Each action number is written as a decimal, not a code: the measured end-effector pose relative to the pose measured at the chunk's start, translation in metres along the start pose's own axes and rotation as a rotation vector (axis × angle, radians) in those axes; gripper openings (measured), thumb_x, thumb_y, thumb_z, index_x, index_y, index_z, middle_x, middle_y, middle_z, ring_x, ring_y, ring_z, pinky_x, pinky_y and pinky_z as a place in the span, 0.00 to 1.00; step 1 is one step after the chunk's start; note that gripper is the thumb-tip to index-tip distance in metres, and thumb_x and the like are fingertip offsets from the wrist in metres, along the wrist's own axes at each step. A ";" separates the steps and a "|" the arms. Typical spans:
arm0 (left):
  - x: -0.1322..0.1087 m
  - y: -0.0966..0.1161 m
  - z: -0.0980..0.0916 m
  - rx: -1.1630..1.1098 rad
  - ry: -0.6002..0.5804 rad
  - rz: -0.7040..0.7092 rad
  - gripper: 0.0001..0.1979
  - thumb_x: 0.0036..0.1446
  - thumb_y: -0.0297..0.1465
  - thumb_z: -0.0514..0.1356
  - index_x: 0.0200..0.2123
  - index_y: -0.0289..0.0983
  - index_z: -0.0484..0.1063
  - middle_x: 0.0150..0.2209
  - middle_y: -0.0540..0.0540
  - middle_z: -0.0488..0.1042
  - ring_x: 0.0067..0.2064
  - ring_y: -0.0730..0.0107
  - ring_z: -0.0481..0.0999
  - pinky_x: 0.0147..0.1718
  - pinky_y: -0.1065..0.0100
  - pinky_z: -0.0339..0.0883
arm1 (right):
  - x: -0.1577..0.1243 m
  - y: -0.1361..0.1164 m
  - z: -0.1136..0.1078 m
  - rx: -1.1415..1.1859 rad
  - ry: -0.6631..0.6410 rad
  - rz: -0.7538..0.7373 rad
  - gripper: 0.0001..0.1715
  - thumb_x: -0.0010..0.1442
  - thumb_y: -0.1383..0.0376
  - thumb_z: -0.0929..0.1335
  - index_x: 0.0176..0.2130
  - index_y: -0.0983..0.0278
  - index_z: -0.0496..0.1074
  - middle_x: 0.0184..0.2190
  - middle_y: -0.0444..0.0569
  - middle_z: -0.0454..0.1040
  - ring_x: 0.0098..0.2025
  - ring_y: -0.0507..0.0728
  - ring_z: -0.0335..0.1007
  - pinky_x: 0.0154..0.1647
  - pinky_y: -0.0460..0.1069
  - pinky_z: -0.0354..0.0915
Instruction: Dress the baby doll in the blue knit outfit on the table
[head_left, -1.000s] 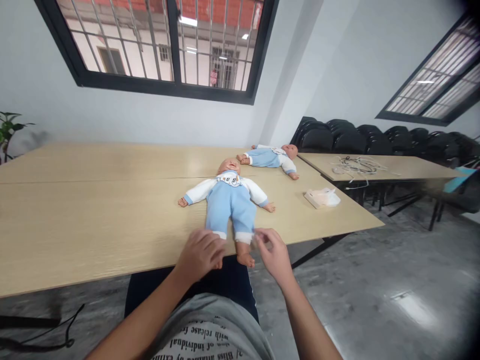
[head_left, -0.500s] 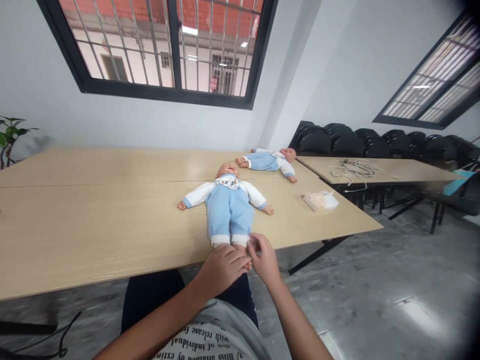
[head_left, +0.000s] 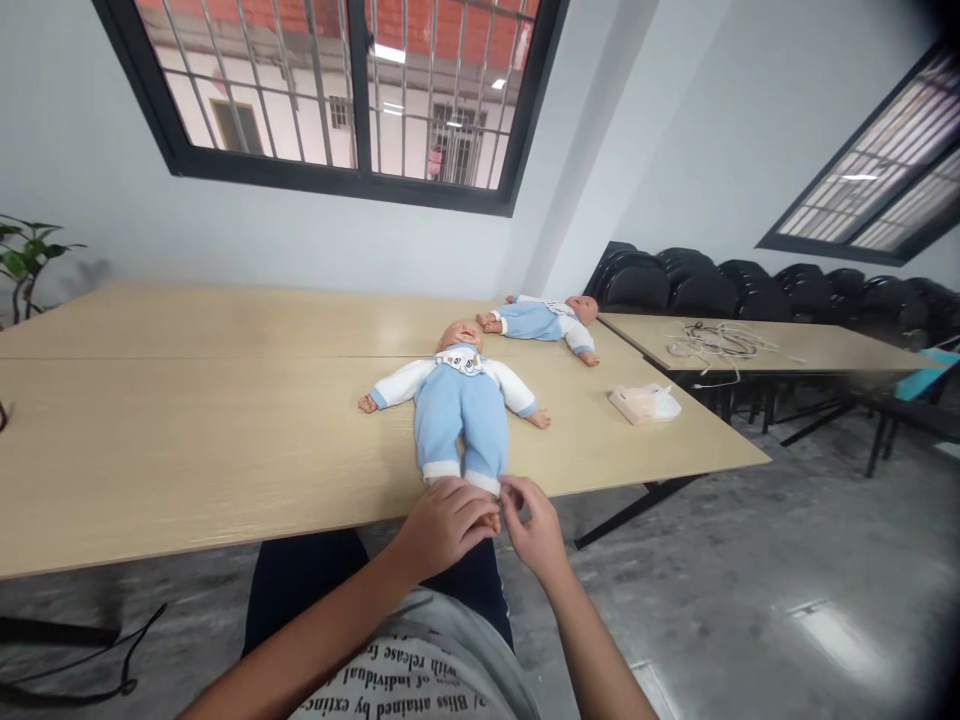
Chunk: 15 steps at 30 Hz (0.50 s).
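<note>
A baby doll in a blue and white outfit lies on its back, its arms spread and its feet toward me at the table's near edge. My left hand is wrapped over the doll's lower legs and hides most of the feet; a few toes show beside the fingertips. At the white cuff of the trouser leg on the right, my right hand has thumb and forefinger pinched together. A second doll in the same kind of outfit lies farther back on the table.
The wooden table ends just in front of my body. A white tissue pack lies near its right side. Another table with tangled cables stands to the right, before black stacked chairs. A plant is at the far left.
The view has shifted slightly. My right thumb and forefinger have drawn closer together at the cuff, while my left hand stays over the doll's lower legs.
</note>
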<state>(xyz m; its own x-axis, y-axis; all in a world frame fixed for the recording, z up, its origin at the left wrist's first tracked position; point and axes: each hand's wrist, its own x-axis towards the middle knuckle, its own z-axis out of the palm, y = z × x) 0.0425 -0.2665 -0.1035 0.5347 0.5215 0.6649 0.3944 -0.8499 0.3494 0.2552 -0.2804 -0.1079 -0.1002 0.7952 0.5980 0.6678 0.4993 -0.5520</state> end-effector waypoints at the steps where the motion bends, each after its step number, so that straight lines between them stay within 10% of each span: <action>1: -0.005 -0.003 -0.003 -0.013 0.033 -0.003 0.09 0.69 0.33 0.60 0.51 0.41 0.72 0.50 0.44 0.80 0.52 0.59 0.76 0.55 0.55 0.67 | 0.002 -0.007 -0.002 -0.005 0.041 -0.011 0.12 0.70 0.68 0.64 0.51 0.61 0.73 0.39 0.51 0.79 0.38 0.57 0.75 0.41 0.53 0.72; 8: -0.039 -0.030 -0.032 0.149 0.108 -0.488 0.05 0.69 0.33 0.56 0.45 0.41 0.71 0.41 0.44 0.78 0.44 0.57 0.76 0.45 0.56 0.69 | -0.003 -0.074 0.016 -0.232 -0.148 -0.398 0.15 0.67 0.69 0.69 0.53 0.61 0.73 0.45 0.50 0.81 0.47 0.61 0.76 0.56 0.60 0.69; 15: -0.030 -0.038 -0.026 0.188 0.076 -0.567 0.09 0.73 0.35 0.52 0.47 0.40 0.70 0.44 0.43 0.77 0.46 0.57 0.76 0.46 0.56 0.69 | -0.006 -0.073 0.039 -0.310 -0.123 -0.378 0.13 0.68 0.69 0.70 0.52 0.62 0.75 0.48 0.50 0.82 0.51 0.62 0.76 0.62 0.60 0.68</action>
<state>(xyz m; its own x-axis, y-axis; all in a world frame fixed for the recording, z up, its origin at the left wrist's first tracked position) -0.0080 -0.2517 -0.1193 0.1504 0.8768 0.4568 0.7313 -0.4096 0.5453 0.1783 -0.3088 -0.0938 -0.4513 0.6225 0.6394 0.7540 0.6493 -0.0999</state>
